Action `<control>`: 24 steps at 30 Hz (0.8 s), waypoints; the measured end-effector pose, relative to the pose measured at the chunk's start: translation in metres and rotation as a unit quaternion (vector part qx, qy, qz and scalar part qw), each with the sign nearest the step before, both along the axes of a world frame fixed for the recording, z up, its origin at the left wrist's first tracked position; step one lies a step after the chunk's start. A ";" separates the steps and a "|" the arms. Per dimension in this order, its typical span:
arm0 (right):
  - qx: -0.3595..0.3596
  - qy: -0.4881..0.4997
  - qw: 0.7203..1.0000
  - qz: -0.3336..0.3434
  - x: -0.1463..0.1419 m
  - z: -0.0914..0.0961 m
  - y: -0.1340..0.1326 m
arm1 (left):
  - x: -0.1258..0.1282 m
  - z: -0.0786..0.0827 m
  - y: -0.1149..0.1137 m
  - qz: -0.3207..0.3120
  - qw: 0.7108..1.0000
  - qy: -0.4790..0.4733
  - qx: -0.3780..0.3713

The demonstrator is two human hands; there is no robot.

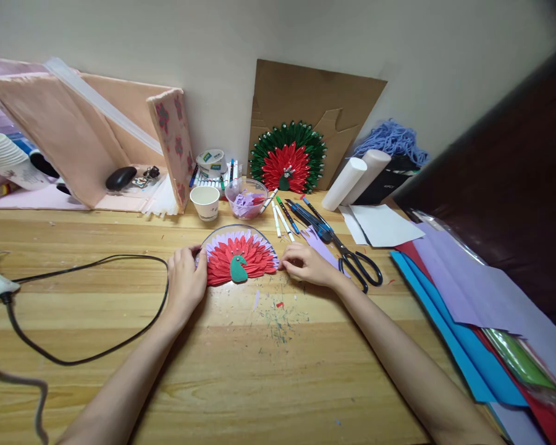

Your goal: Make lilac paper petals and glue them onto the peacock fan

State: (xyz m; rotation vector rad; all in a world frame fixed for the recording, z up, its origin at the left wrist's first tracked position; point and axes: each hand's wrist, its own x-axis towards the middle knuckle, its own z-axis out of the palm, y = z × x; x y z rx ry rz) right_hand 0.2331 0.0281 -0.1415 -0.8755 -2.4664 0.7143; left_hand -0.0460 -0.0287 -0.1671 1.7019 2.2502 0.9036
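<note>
From my remote seat, the bare pale wooden tabletop [241, 383] fills the near ground, with a thin lilac scrap [256, 300] and a small red scrap [280, 305] lying just this side of the work.

Beyond them lies the fan-shaped peacock of layered red and lilac petals [222, 262], flat on the table between the two hands. My left hand [185, 278] covers its left edge, fingers curled; whether they grip or only brace, I can't tell. My right hand [308, 264] sits at the right edge, thumb and fingertips drawn narrow; I can't make out anything between them.

I judge the piece light, its petals soft and easily creased or pulled loose, the flat green bird-shaped body [238, 269] a little firmer. I'd take hold low at both side edges, or by the dark-lined curved rim [234, 225], keeping off the petal tips.

Farther right lie black-handled scissors [352, 256]; at the back, a green-and-red peacock [287, 157] stands before a brown cardboard sheet [301, 93].
</note>
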 end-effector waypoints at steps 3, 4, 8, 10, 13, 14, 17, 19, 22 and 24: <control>0.006 0.003 1.000 -0.001 0.000 -0.002 -0.001 | -0.001 -0.001 0.000 -0.003 1.000 -0.002 0.000; 0.008 0.004 1.000 0.001 0.000 -0.002 -0.001 | -0.001 -0.001 0.000 -0.004 1.000 -0.001 0.000; 0.035 -0.002 0.999 0.009 -0.001 -0.001 -0.004 | -0.002 -0.001 0.001 -0.005 1.000 -0.001 -0.004; 0.054 -0.011 0.998 0.012 -0.002 -0.001 -0.005 | -0.002 -0.001 0.000 -0.003 1.000 0.002 -0.005; 0.079 -0.018 0.997 0.003 -0.005 -0.004 -0.005 | -0.001 0.000 0.000 -0.005 1.000 0.009 -0.006; 0.086 -0.018 0.996 -0.003 -0.005 -0.006 -0.005 | 0.000 0.000 -0.001 -0.005 1.000 0.011 -0.007; 0.100 -0.015 0.995 -0.009 -0.007 -0.011 -0.005 | 0.001 0.001 -0.002 -0.005 1.000 0.021 -0.010; 0.098 -0.008 0.995 -0.006 -0.007 -0.013 -0.005 | 0.002 0.001 -0.002 -0.004 1.000 0.028 -0.011; 0.089 -0.006 0.996 0.004 -0.006 -0.011 -0.005 | 0.000 0.002 -0.001 -0.007 0.999 0.034 -0.016; 0.087 -0.015 0.996 0.008 -0.005 -0.009 -0.006 | -0.003 0.005 -0.002 -0.027 0.999 0.032 -0.033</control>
